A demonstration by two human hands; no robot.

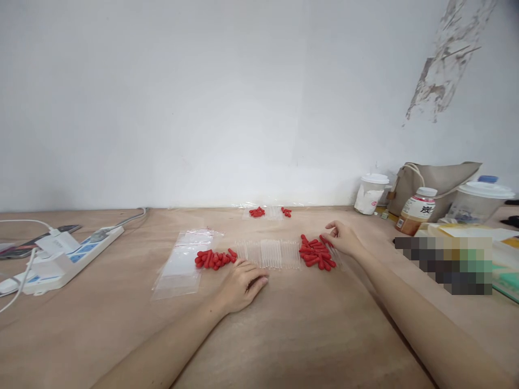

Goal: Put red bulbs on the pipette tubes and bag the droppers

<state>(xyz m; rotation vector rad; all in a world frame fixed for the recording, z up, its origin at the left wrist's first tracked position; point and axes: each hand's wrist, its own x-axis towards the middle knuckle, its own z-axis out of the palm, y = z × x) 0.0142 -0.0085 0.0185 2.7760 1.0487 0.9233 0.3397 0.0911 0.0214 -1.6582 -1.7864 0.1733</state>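
Observation:
Red rubber dropper bulbs lie in a left pile (214, 259) and a right pile (316, 253). Between the piles, slim clear tubes (270, 254) form a row side by side. My left hand (243, 283) rests palm down on the table at the near left end of the row, fingers loosely bent and thumb apart, holding nothing I can see. At the far right edge of the right pile, my right hand (339, 237) has its fingertips closed against a red dropper bulb (323, 239). Clear zip bags (178, 270) are stacked left of the left pile.
Further back by the wall are a bag of red bulbs and clear tubes (270, 213). A power strip (77, 259) with chargers and a phone (38, 243) are at left. On the right are a cup (371, 194), a bottle (417, 210), a grey bag (438, 181) and a lidded tub (478, 202).

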